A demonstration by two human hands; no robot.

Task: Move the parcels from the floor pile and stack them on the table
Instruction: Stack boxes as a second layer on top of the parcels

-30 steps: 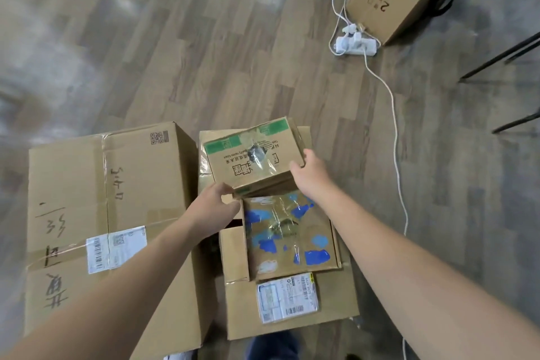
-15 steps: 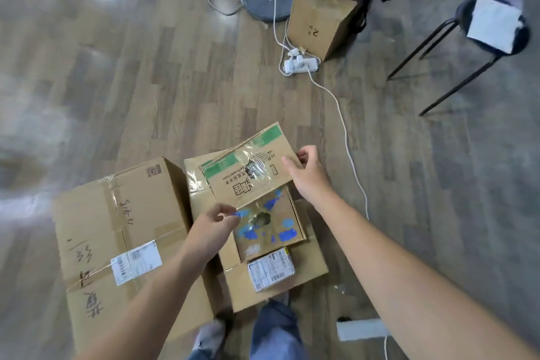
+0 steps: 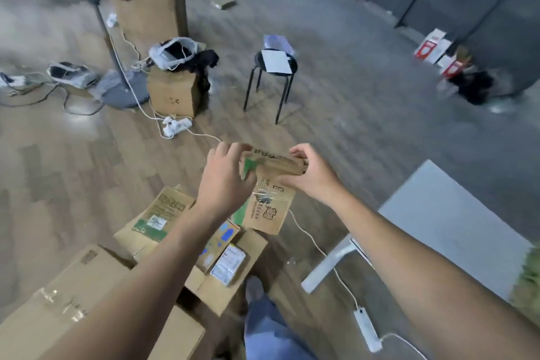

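Cardboard parcel (image 3: 270,202) was up in the air above the floor pile (image 3: 175,225)! Both hands were on it: the left hand (image 3: 226,181) gripped its left side, the right hand (image 3: 314,177) pinched its right end, with the grey bench (image 3: 455,228) off right.

The parcel (image 3: 270,207) is plain brown cardboard, matt, with a strip of clear tape across it that catches the light and a green printed band. The big carton (image 3: 58,310) is the same dull board, its tape shining too. The floor (image 3: 73,161) looks like wood planks with a soft sheen. The bench (image 3: 455,231) has a smooth, matt, pale-grey top. The stool (image 3: 259,60) stands on thin black metal legs, with white paper (image 3: 276,62) on its seat. The power strip (image 3: 367,330) is white plastic.
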